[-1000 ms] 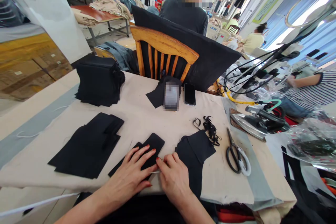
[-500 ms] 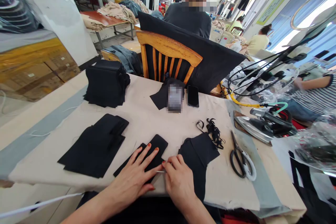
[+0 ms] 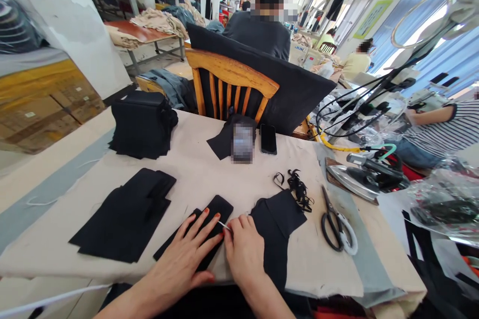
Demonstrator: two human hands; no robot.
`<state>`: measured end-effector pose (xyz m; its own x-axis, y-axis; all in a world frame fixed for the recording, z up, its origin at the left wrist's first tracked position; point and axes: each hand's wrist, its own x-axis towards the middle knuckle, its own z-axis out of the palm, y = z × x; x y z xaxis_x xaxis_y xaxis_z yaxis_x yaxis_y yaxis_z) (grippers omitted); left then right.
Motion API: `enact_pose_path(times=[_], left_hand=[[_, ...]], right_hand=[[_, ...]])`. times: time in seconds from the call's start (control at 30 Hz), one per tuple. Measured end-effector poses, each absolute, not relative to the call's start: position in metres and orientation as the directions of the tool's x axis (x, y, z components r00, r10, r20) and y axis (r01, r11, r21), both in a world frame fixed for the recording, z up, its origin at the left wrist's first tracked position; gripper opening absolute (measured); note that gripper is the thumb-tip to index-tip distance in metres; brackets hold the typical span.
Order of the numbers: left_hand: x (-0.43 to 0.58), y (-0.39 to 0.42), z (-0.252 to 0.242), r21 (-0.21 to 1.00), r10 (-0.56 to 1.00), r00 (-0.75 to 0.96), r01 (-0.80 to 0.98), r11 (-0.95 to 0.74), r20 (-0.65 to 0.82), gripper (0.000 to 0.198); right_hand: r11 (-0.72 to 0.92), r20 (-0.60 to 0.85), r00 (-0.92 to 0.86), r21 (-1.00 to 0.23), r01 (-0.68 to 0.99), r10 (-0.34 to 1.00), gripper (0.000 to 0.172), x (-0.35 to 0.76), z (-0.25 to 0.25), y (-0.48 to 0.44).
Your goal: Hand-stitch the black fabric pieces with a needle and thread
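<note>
My left hand [image 3: 190, 248] lies flat with its fingers spread on a black fabric piece [image 3: 220, 206], pressing it to the cloth-covered table. My right hand [image 3: 245, 245] is closed in a pinch around a thin white stick [image 3: 224, 226]; its tip touches or hovers over the fabric beside my left fingers. Just right of that hand lies a stack of black fabric pieces [image 3: 277, 217], with a tangle of narrow black strips [image 3: 298, 189] above it. To the left of my left hand rests another flat pile of black pieces [image 3: 121, 219].
A tall black fabric stack [image 3: 140, 127] stands at the back left. A phone [image 3: 268, 139] lies at the far edge. On the right are scissors [image 3: 335, 227] and an iron [image 3: 354, 179]. Behind the table stand a wooden chair [image 3: 232, 72] and a seated person [image 3: 258, 30].
My right hand has shifted slightly up and left over the fabric, and the white stick's tip now points up and left between my fingers. The whole view has moved a little.
</note>
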<state>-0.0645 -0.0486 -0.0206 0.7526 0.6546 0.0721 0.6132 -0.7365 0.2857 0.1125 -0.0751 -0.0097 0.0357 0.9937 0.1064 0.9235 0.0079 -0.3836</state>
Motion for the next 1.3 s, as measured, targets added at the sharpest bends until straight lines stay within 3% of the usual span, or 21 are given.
enact_pose_path(times=[0.17, 0.33, 0.47, 0.57, 0.63, 0.73, 0.83, 0.93, 1.03, 1.2, 1.3], left_hand=[[-0.053, -0.032, 0.000, 0.367, 0.739, 0.671, 0.672, -0.643, 0.066, 0.022], [-0.022, 0.003, 0.009, 0.404, 0.803, 0.592, 0.718, -0.567, 0.075, 0.029], [-0.009, 0.026, 0.015, 0.451, 0.780, 0.625, 0.688, -0.568, 0.030, 0.021], [-0.011, 0.033, 0.024, 0.497, 0.746, 0.666, 0.646, -0.579, 0.004, 0.016], [-0.014, 0.033, 0.031, 0.535, 0.738, 0.675, 0.626, -0.568, -0.008, 0.016], [-0.022, 0.026, 0.043, 0.606, 0.766, 0.642, 0.619, -0.501, -0.022, 0.012], [-0.032, 0.016, 0.057, 0.680, 0.828, 0.559, 0.622, -0.389, -0.038, 0.007], [-0.040, 0.004, 0.071, 0.837, 0.879, 0.472, 0.504, -0.212, -0.062, 0.014], [-0.046, -0.010, 0.081, 0.964, 0.914, 0.399, 0.265, -0.040, -0.071, 0.019], [-0.049, -0.027, 0.090, 0.979, 0.956, 0.292, 0.183, -0.085, 0.028, 0.011], [-0.049, -0.030, 0.095, 0.963, 0.952, 0.283, 0.203, -0.179, 0.117, 0.009]], right_hand=[[-0.035, 0.096, 0.080, -0.396, 0.918, 0.992, 0.013, 0.114, -0.010, -0.072], [-0.056, 0.096, 0.102, -0.400, 0.915, 0.990, 0.014, 0.112, -0.010, -0.071], [-0.030, 0.144, 0.099, -0.420, 0.907, 0.985, 0.017, 0.112, -0.013, -0.072], [-0.037, 0.154, 0.132, -0.504, 0.863, 0.979, 0.017, 0.114, -0.017, -0.071], [-0.068, 0.116, 0.189, -0.656, 0.752, 0.975, 0.019, 0.117, -0.018, -0.067], [-0.088, 0.017, 0.236, -0.899, 0.429, 0.972, 0.026, 0.121, -0.014, -0.055], [-0.074, -0.051, 0.129, -0.979, 0.187, 0.990, 0.009, 0.121, 0.005, -0.044], [-0.052, -0.039, 0.091, -0.988, 0.148, 0.995, 0.015, 0.118, 0.036, -0.043], [0.083, 0.089, 0.014, -0.970, 0.230, 0.996, 0.016, 0.119, 0.067, -0.050], [0.325, 0.372, -0.029, -0.769, 0.551, 0.928, 0.029, 0.134, 0.097, -0.060], [0.406, 0.455, -0.113, -0.622, 0.670, 0.883, 0.027, 0.139, 0.105, -0.063]])
